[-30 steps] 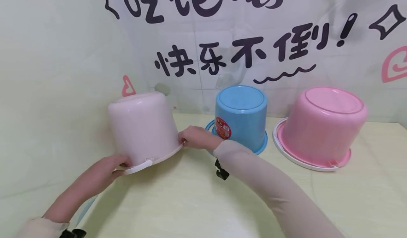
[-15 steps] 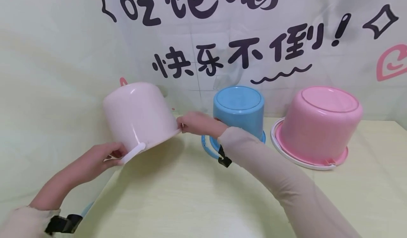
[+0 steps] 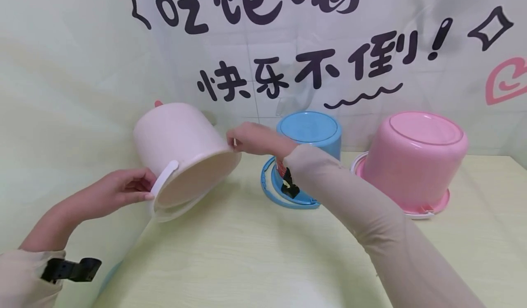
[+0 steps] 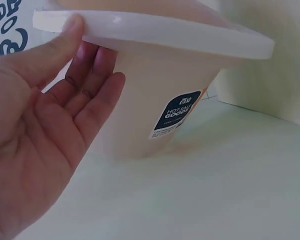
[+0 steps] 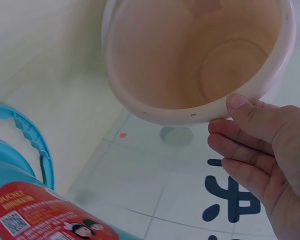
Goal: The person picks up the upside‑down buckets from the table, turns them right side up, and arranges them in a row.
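Observation:
A pale pink bucket (image 3: 177, 134) with a white handle (image 3: 164, 178) is tipped on its side at the left, its mouth turned toward me and to the right. My left hand (image 3: 119, 190) pinches the rim and handle on the left side. In the left wrist view, the thumb lies over the white handle (image 4: 165, 32), with the fingers behind it; a dark label (image 4: 177, 111) shows on the bucket's side. My right hand (image 3: 257, 138) pinches the opposite rim. From the right wrist, the bucket's inside (image 5: 190, 55) shows, with my thumb on the rim.
A smaller blue bucket (image 3: 309, 127) stands upside down behind my right forearm, its handle (image 3: 267, 189) lying around it. To the right, a darker pink bucket (image 3: 424, 161) is also upside down. A wall with black lettering (image 3: 317, 67) backs the pale table (image 3: 230, 253).
The pale pink bucket has gone from nearly upside down to lying over on its side, mouth now showing. Both hands have risen with its rim.

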A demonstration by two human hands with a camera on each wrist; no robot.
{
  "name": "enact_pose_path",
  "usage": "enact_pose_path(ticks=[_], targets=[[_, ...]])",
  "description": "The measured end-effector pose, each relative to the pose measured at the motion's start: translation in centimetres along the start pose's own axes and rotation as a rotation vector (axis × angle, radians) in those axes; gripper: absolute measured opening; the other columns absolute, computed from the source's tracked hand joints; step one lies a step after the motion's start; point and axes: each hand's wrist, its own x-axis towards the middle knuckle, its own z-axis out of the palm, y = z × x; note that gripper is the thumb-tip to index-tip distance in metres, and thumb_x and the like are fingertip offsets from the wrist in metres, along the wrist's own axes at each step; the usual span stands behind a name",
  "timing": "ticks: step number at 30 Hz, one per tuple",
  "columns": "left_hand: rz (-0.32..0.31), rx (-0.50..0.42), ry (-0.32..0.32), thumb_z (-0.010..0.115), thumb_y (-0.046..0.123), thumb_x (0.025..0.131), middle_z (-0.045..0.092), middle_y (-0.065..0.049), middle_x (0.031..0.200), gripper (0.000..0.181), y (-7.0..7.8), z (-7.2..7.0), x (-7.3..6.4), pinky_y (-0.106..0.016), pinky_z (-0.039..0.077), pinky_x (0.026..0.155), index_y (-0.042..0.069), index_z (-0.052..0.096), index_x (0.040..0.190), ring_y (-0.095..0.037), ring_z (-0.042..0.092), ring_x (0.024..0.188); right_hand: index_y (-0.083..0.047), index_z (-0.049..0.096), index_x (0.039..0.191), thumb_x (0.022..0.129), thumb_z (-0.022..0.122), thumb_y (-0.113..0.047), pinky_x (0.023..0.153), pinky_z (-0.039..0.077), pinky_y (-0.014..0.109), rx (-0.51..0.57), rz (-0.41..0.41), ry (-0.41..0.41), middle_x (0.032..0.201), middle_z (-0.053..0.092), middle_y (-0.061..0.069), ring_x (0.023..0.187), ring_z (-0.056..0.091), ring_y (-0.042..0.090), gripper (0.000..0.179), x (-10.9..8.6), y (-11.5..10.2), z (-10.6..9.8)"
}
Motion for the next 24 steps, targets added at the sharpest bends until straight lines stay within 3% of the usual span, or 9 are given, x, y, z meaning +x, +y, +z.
enact_pose_path(ticks=[4,8,17,20,24], targets=[[0.031,-0.109,-0.012,0.059,-0.01,0.083,0.06,-0.006,0.092,0.022,-0.2,-0.8,0.2,-0.021,0.05,0.069,0.002,0.057,0.101,-0.011,0.059,0.082,-0.01,0.063,0.1,0.089,0.059,-0.012,0.072,0.045,0.022,0.016,-0.006,0.028,0.092,0.062,0.0,0.08,0.054,0.015,0.011,0.1,0.1,-1.1],[0.016,-0.196,-0.021,0.056,-0.009,0.086,0.061,-0.007,0.093,0.019,-0.1,-1.6,0.4,-0.022,0.05,0.073,-0.001,0.056,0.104,-0.014,0.06,0.085,-0.01,0.063,0.102,0.09,0.06,-0.014,0.074,0.045,0.023,0.031,0.011,0.025,0.094,0.062,0.0,0.082,0.055,0.015,0.013,0.3,0.0,-2.4],[0.001,-0.314,-0.004,0.048,-0.009,0.09,0.061,-0.006,0.096,0.021,-0.5,-2.1,0.9,-0.022,0.048,0.079,-0.003,0.055,0.108,-0.014,0.058,0.09,-0.009,0.063,0.105,0.089,0.06,-0.013,0.075,0.044,0.022,0.05,0.035,0.015,0.096,0.062,0.0,0.081,0.054,0.015,0.016,1.1,0.5,-3.8],[0.02,-0.356,0.005,0.045,-0.01,0.09,0.062,-0.004,0.096,0.023,-1.0,-2.1,1.1,-0.02,0.047,0.08,-0.002,0.055,0.109,-0.013,0.059,0.09,-0.008,0.064,0.105,0.089,0.06,-0.012,0.075,0.044,0.022,0.049,0.028,0.013,0.097,0.062,0.001,0.081,0.053,0.015,0.017,1.3,0.6,-4.2],[0.087,-0.481,0.011,0.04,-0.014,0.09,0.063,-0.005,0.097,0.029,-1.7,-2.0,1.4,-0.021,0.047,0.081,0.0,0.055,0.11,-0.013,0.06,0.089,-0.007,0.064,0.105,0.089,0.061,-0.011,0.074,0.045,0.022,0.05,0.032,0.01,0.099,0.061,0.002,0.081,0.053,0.016,0.017,1.7,0.6,-4.8]])
